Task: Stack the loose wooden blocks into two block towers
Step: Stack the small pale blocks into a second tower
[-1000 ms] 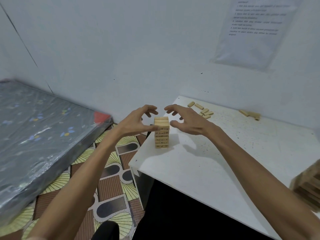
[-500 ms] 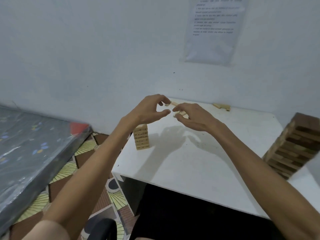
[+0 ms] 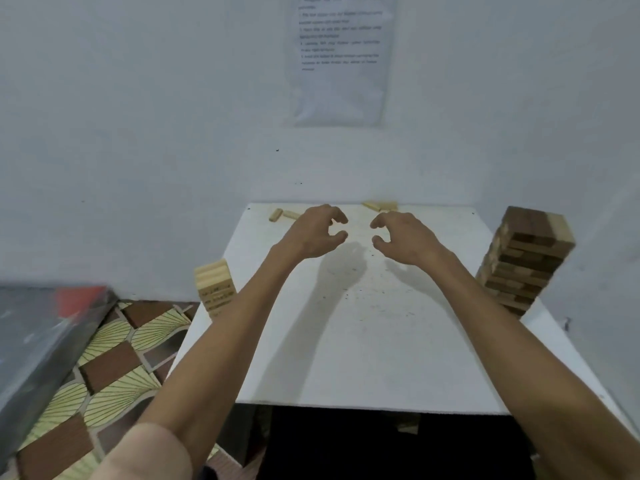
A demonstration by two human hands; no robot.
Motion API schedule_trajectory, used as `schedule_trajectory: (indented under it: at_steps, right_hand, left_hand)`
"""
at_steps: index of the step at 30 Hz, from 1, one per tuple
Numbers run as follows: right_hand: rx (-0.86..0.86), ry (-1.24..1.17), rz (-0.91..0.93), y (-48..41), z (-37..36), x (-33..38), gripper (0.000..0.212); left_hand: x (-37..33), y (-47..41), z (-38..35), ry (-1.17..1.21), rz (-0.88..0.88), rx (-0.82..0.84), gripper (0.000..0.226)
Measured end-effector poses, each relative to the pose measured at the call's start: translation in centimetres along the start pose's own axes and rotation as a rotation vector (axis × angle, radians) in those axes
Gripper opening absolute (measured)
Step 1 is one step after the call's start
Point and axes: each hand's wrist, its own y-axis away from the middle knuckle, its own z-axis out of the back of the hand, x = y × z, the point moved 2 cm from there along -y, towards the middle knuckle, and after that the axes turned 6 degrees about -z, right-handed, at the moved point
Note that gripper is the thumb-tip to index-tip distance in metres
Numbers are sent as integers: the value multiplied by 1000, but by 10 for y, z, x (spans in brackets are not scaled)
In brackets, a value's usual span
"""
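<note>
Left hand (image 3: pixel 313 233) and right hand (image 3: pixel 407 239) now off short tower (image 3: pixel 215 289), axis vertical

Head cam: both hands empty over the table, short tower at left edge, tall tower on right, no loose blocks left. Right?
One error: the head view shows loose blocks lying at the far edge of the table. The rest holds: left hand and right hand empty, short tower left, tall tower right.

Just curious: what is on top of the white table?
A short pale tower at left, a taller two-tone tower at right, loose blocks along the far edge. The forearms hide the rest.
</note>
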Motion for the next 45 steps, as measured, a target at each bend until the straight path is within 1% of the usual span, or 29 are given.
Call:
schedule_trajectory:
  at_steps: [3, 6, 9, 12, 19, 24, 27, 31, 34, 38, 43, 45]
  right_hand:
    - [-41, -18, -102, -13, -8, -19, 39]
    - [-79, -46, -188, -27, -21, -33, 38]
    - [-120, -73, -254, -43, -33, -42, 39]
    - [-143, -122, -335, -62, -44, -51, 41]
    - [-242, -176, -412, -102, -65, -69, 42]
    - [-283, -238, -421, -131, -77, -86, 42]
    - [-299, -289, -417, -145, -85, -96, 46]
    - [-345, -291, -335, -160, -94, -101, 52]
    - [-404, -266, -293, -163, -101, -103, 48]
    - [-471, -277, -288, -160, -105, -105, 43]
    - [-468, -225, -299, -166, -102, -104, 42]
    - [-458, -204, -295, -169, -102, -104, 42]
  left_hand:
    - [3, -25, -16, 7, 0, -1, 31]
    - [8, -50, -30, 27, 6, -37, 32]
    - [15, -75, -44, 62, 20, -74, 31]
    - [23, -100, -60, 75, 16, -67, 31]
    - [43, -152, -97, 91, -3, -52, 38]
    - [56, -185, -121, 81, -52, -34, 37]
    - [61, -199, -134, 14, -84, -50, 36]
    - [68, -207, -144, -76, -115, -92, 34]
    - [72, -206, -151, -90, -123, -124, 33]
    - [70, -203, -154, -140, -127, -167, 33]
    - [70, -205, -152, -187, -119, -138, 34]
    - [70, -206, -150, -172, -113, -123, 35]
